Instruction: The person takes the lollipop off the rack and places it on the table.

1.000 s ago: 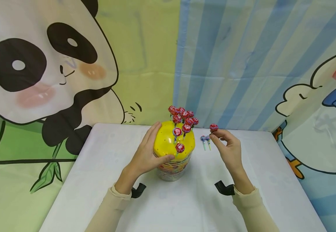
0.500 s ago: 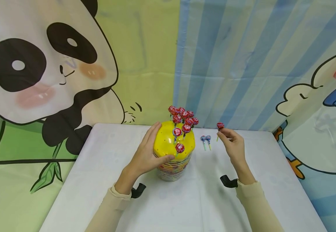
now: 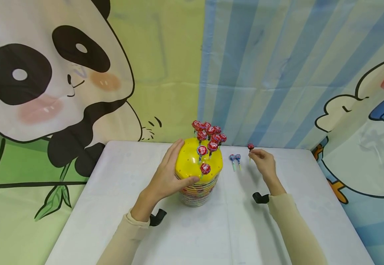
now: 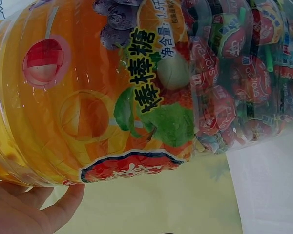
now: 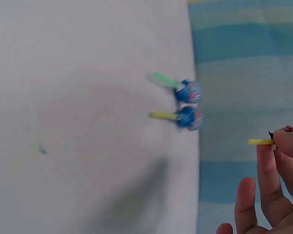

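My left hand [image 3: 165,176] grips the yellow lid [image 3: 186,158] of a clear ribbed candy jar, fingers at the far side and thumb across the near rim. Several red-wrapped lollipops [image 3: 202,150] stand upright in small holes in the lid. In the left wrist view, the jar [image 4: 88,122] has an orange label and wrapped lollipops inside. Right of the jar, my right hand [image 3: 265,165] pinches a red lollipop [image 3: 250,146] head-up, thumb and fingers just below its head. Its yellow stick [image 5: 256,142] shows in the right wrist view.
Two blue-wrapped lollipops [image 3: 235,157] lie side by side on the white table [image 3: 245,235], between the jar and my right hand. Behind the table hangs a cartoon curtain [image 3: 168,73] with a panda and stripes. A black wrist mount [image 3: 261,198] is on each arm.
My right hand has moved right with the red lollipop, away from the jar and the two blue lollipops, and turned the lollipop more upright. The left hand keeps its place on the lid.
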Demonstrator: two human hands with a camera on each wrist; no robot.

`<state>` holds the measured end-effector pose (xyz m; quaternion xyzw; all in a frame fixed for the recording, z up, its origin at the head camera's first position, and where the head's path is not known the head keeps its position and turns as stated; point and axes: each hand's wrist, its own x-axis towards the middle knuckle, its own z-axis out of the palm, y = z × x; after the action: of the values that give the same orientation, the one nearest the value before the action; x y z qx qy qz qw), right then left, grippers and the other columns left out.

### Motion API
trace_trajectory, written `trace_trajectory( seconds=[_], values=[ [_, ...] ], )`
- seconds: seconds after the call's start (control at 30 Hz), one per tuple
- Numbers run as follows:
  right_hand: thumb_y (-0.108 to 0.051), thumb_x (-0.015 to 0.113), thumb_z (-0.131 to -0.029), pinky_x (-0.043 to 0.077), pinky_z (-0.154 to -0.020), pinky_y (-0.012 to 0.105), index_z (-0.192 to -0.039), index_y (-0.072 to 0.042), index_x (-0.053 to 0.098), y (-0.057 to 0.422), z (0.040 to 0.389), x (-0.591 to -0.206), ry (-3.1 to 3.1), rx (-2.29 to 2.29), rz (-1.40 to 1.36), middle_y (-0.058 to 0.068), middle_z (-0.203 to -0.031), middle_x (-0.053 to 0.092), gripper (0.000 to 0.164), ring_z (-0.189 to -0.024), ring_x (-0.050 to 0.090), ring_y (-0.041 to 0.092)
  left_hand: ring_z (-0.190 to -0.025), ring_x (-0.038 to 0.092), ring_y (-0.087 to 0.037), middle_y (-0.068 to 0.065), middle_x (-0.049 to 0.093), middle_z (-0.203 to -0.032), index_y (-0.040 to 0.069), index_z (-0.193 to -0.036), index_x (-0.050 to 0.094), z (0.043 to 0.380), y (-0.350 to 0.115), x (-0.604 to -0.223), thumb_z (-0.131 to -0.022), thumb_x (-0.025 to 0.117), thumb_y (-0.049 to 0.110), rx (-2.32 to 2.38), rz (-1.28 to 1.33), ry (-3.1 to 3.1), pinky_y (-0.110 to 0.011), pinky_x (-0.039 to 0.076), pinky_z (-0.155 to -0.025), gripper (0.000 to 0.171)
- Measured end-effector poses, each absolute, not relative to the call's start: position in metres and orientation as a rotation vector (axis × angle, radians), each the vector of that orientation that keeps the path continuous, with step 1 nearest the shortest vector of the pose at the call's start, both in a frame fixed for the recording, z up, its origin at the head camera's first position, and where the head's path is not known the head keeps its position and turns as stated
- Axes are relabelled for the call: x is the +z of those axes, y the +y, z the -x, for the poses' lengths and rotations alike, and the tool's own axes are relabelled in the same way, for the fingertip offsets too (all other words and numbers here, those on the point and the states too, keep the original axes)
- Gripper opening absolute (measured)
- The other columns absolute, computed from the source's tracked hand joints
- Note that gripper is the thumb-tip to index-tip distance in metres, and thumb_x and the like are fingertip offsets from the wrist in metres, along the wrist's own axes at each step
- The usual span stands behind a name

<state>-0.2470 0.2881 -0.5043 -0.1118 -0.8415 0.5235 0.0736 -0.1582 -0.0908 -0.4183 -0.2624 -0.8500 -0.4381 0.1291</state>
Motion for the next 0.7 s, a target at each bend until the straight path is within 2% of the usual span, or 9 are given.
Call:
trace_trajectory(
  seconds=[0.2,0.27,0.37,0.5,0.6,0.7],
  values=[
    [-0.025,0.067,-0.096,0.048,-0.073,0.028,-0.119,-0.003,0.071,0.295,0.26,-0.528,-2.649,1.531,0.448,0.013,-0.111,0.07,0.032,-0.094,0.057,0.019,-0.142,0.032,-0.024,0.004,0.017,-0.164,0.023,-0.161,0.018,0.158,-0.091,-0.419,-0.078,0.074,0.066,-1.274,0.759,-2.474,-0.053,0.041,-0.105,0.108],
    [-0.026,0.066,-0.096,0.048,-0.076,0.031,-0.119,-0.003,0.071,0.296,0.263,-0.534,-2.681,1.5,0.481,0.013,-0.111,0.07,0.033,-0.095,0.057,0.021,-0.142,0.032,-0.023,0.005,0.017,-0.164,0.024,-0.161,0.018,0.159,-0.091,-0.419,-0.078,0.073,0.066,-1.272,0.758,-2.477,-0.053,0.042,-0.105,0.108],
    [-0.029,0.066,-0.095,0.044,-0.088,0.042,-0.117,-0.004,0.072,0.296,0.266,-0.539,-2.725,1.469,0.538,0.014,-0.112,0.069,0.033,-0.101,0.056,0.027,-0.143,0.032,-0.023,0.007,0.017,-0.164,0.024,-0.161,0.018,0.159,-0.091,-0.419,-0.078,0.072,0.067,-1.274,0.755,-2.478,-0.053,0.042,-0.105,0.108],
    [-0.032,0.066,-0.094,0.027,-0.102,0.062,-0.115,-0.008,0.073,0.294,0.27,-0.544,-2.802,1.408,0.582,0.014,-0.117,0.068,0.033,-0.116,0.052,0.035,-0.143,0.032,-0.024,0.003,0.018,-0.164,0.024,-0.161,0.019,0.159,-0.091,-0.419,-0.078,0.072,0.068,-1.269,0.754,-2.478,-0.053,0.041,-0.105,0.108],
    [-0.035,0.065,-0.094,0.017,-0.103,0.071,-0.115,-0.009,0.074,0.292,0.271,-0.546,-2.849,1.349,0.591,0.014,-0.122,0.067,0.034,-0.123,0.049,0.04,-0.143,0.031,-0.023,0.004,0.018,-0.164,0.024,-0.161,0.019,0.159,-0.091,-0.418,-0.078,0.072,0.068,-1.27,0.753,-2.48,-0.053,0.041,-0.106,0.108],
    [-0.034,0.065,-0.094,0.014,-0.102,0.074,-0.113,-0.008,0.074,0.291,0.271,-0.547,-2.866,1.311,0.578,0.015,-0.124,0.066,0.033,-0.124,0.049,0.042,-0.144,0.03,-0.023,0.006,0.017,-0.164,0.024,-0.161,0.019,0.158,-0.091,-0.419,-0.078,0.072,0.068,-1.276,0.753,-2.48,-0.053,0.04,-0.106,0.108]
  ],
)
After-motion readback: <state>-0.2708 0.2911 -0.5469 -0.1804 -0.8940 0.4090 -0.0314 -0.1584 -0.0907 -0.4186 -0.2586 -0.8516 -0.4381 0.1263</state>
